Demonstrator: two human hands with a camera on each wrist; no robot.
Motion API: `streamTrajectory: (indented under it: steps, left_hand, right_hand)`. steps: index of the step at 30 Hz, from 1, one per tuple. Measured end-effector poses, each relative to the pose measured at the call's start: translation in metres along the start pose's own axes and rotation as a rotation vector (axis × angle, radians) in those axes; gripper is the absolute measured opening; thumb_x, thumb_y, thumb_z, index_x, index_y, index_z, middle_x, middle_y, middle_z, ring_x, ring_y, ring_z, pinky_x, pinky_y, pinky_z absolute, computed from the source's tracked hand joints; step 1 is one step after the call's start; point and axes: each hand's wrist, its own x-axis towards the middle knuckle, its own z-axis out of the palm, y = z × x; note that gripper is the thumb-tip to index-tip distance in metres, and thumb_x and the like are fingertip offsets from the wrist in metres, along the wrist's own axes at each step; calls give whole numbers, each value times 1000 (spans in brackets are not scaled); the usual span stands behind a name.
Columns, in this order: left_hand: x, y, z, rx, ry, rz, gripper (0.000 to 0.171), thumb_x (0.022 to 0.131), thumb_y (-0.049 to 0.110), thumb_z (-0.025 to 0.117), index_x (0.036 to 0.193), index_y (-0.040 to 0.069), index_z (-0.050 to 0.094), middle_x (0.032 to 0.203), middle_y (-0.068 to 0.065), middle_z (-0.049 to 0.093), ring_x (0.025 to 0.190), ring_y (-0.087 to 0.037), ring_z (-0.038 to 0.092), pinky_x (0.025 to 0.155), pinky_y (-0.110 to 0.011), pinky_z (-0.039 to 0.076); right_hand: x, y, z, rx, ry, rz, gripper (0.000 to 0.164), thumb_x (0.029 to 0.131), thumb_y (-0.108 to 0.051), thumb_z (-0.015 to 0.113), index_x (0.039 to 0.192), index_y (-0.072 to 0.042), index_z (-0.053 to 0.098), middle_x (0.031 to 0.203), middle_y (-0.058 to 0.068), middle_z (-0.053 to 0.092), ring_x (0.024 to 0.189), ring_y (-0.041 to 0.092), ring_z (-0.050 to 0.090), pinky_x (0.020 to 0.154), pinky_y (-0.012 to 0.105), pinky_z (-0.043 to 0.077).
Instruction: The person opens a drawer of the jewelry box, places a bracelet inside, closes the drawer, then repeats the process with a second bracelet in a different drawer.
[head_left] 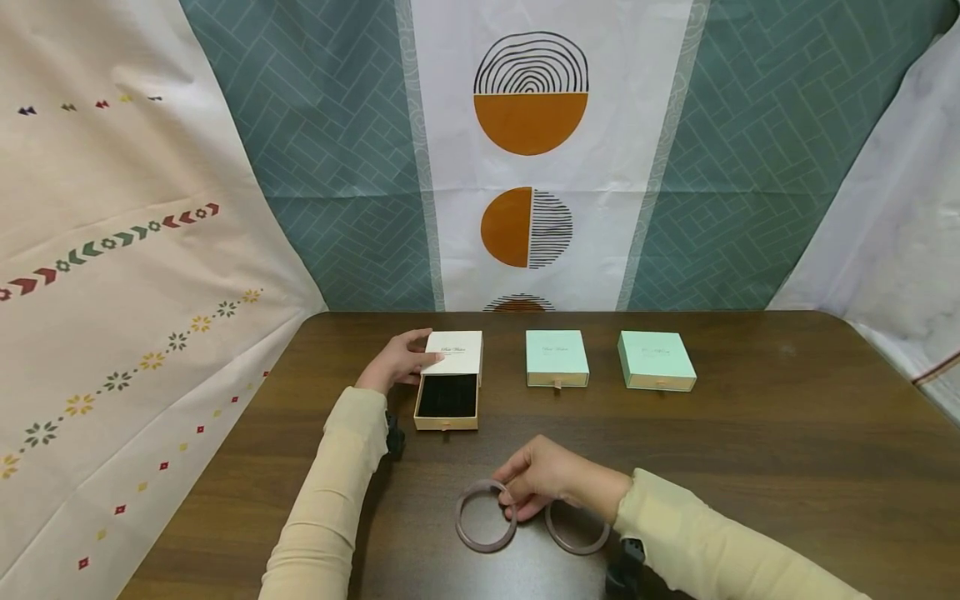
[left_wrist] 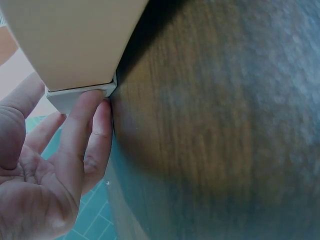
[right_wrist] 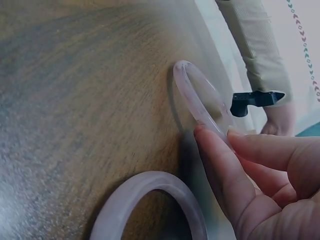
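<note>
At the left of the table, my left hand (head_left: 397, 360) grips the sides of a white jewelry box (head_left: 467, 354), thumb on its top. The box's drawer (head_left: 446, 422) is slid out toward me and shows a bare black lining. In the left wrist view, fingertips (left_wrist: 96, 97) press the box's pale edge. Nearer the front, my right hand (head_left: 543, 477) pinches a pinkish-grey bangle (head_left: 461, 518) between thumb and fingers. The right wrist view shows this bangle (right_wrist: 192, 100) tilted up from the wood. A second, similar bangle (head_left: 577, 549) lies under my right wrist, partly hidden.
Two closed mint-green jewelry boxes, one in the middle (head_left: 557, 352) and one farther right (head_left: 656, 358), stand in a row with the white one. Brown wooden table (head_left: 780, 433) extends to the right. Patterned cloth (head_left: 352, 167) hangs behind the far edge.
</note>
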Motion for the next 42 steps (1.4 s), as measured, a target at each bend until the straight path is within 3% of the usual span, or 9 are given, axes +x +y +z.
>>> streamTrajectory:
  steps: [17, 42]
  left_hand:
    - [0, -2, -1, 0, -10, 2, 71, 94, 18, 62, 153, 18, 23, 145, -25, 34, 114, -36, 55, 95, -51, 49]
    - [0, -1, -1, -3, -11, -1, 71, 93, 19, 62, 153, 19, 23, 145, -24, 34, 118, -38, 51, 98, -51, 47]
  right_hand:
    - [-2, -5, -4, 70, 4, -29, 29, 83, 12, 62, 111, 14, 63, 82, 23, 70, 63, 15, 67, 61, 30, 60]
    - [0, -17, -16, 187, 44, -69, 34, 85, 7, 63, 118, 15, 59, 80, 10, 71, 69, 15, 69, 66, 29, 60]
